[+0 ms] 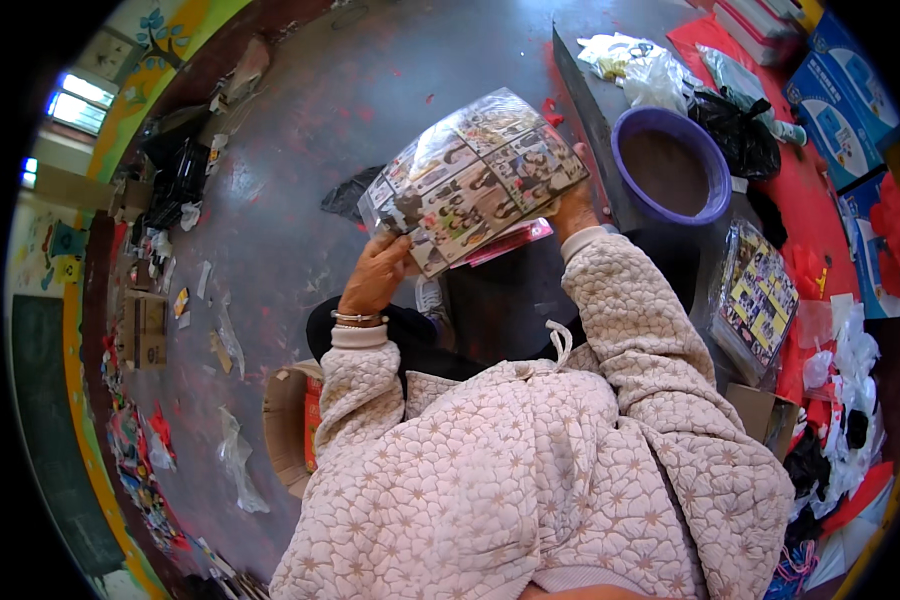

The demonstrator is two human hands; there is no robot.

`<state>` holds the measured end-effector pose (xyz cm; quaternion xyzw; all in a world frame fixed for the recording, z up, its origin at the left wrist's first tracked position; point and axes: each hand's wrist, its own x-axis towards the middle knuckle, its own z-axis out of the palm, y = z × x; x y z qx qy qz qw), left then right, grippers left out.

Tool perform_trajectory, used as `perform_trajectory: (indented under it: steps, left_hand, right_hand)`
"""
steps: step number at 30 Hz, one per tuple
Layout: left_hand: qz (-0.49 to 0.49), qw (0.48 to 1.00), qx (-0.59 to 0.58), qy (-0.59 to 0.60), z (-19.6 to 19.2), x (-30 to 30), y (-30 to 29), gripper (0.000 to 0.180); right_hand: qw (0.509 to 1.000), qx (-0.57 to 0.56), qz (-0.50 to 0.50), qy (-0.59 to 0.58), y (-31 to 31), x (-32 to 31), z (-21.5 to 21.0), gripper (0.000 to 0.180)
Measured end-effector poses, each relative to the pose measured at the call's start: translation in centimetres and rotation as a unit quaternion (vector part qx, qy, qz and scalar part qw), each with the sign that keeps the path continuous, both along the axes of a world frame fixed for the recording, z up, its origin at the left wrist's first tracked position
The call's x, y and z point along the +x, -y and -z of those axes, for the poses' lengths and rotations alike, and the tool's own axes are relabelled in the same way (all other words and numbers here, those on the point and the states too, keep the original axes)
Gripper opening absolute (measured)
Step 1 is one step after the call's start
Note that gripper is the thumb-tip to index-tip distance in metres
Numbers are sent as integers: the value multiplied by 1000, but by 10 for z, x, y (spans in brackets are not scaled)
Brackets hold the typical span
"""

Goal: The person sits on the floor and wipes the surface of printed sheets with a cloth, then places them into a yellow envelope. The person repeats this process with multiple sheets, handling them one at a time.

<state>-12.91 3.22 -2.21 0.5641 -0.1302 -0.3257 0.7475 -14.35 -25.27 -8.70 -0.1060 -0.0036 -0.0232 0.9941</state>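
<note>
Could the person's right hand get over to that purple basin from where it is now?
Probably yes. The right hand grips the right edge of the plastic-wrapped picture pack, and the purple basin sits just beyond it on the bench with nothing between. The hand would have to let go of the pack first.

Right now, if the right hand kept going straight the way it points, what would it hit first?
Probably the purple basin. The right hand, gripping the plastic-wrapped picture sheets, points up and right toward the basin on the grey table; depth is unclear.
</note>
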Motion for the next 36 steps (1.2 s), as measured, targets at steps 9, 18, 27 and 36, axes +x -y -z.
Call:
perform_trajectory:
  steps: [9,18,27,36]
  left_hand:
    - [-9,976,138,169,-84,13,-26,48]
    - [108,884,-453,25,-85,81,-20,77]
    - [61,871,-487,-22,-33,114,71,89]
    - [-64,909,-372,-178,-20,139,78,41]
  right_hand:
    - [951,-293,-101,-2,38,-32,-94,49]
    - [955,-295,33,-1,52,-6,-105,24]
    - [961,-250,104,-59,23,47,-75,15]
    - [946,-297,104,-80,-17,54,-84,22]
